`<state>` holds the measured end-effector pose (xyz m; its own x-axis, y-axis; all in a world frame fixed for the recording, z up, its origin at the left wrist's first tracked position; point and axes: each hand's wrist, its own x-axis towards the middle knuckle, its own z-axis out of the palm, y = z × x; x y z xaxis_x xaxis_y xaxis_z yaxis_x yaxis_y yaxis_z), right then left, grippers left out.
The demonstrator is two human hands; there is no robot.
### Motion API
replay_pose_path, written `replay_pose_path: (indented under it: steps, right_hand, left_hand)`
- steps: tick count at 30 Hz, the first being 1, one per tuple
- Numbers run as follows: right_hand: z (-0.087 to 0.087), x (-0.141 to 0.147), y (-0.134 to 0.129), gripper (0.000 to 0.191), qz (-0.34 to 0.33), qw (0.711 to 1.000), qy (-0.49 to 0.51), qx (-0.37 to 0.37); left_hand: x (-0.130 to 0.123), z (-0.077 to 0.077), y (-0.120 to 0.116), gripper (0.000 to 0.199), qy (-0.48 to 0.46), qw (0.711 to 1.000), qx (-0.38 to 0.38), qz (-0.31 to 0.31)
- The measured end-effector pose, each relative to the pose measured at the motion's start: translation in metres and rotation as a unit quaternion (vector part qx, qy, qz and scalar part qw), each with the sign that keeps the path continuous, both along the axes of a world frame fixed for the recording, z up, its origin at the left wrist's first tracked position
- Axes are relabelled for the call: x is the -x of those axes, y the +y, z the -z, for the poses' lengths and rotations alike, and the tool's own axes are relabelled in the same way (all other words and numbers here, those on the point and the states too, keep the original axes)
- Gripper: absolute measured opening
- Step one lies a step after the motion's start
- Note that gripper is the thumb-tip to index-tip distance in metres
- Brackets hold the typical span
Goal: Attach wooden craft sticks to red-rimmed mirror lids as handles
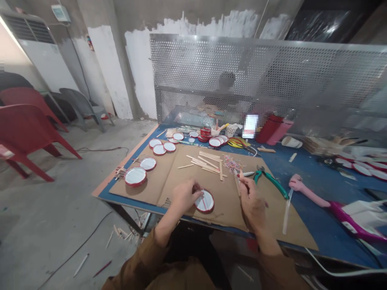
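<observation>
My left hand (186, 195) rests at the left edge of a round white disc with a red rim (208, 200), its fingers closed on the disc's edge. Thin reddish lines cross the white face. To the right, my right hand (251, 197) is closed around a thin stick (237, 184), whose tip points toward a tangle of coloured threads (232, 164). A white pen-like object (248, 174) lies by its fingertips. Flat wooden sticks (206, 164) are scattered on the cardboard (178, 177) beyond my hands.
Green-handled pliers (273, 183) and a clear stick (287, 213) lie on the right. A pink and purple tool (329, 205) sits further right. More red-rimmed discs (136, 176) stand at left. Behind are a lit phone (250, 125), red bottle (269, 128) and perforated metal panel (193, 72).
</observation>
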<state>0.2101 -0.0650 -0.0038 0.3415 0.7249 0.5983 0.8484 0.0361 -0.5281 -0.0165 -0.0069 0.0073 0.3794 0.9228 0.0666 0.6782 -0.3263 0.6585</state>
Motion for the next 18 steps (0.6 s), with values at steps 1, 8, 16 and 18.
replay_pose_path:
  steps: [1,8,16,18]
  right_hand:
    - [0.001,0.0,0.0,0.032,-0.005,1.0,0.0,-0.001]
    - [0.002,-0.002,0.003,0.031,-0.033,0.999,-0.019,0.023]
    - [0.004,-0.005,0.005,0.032,-0.063,0.993,-0.074,0.068]
    - [0.004,-0.004,0.005,0.03,-0.065,0.986,-0.12,0.096]
  left_hand:
    - [0.001,0.001,0.001,0.019,-0.021,1.0,0.008,0.007]
    - [0.003,0.001,0.005,0.024,-0.019,1.0,0.002,0.022]
    - [-0.004,-0.019,0.002,0.025,0.087,0.996,-0.004,0.035]
    - [-0.006,-0.019,0.0,0.027,0.114,0.993,-0.001,0.035]
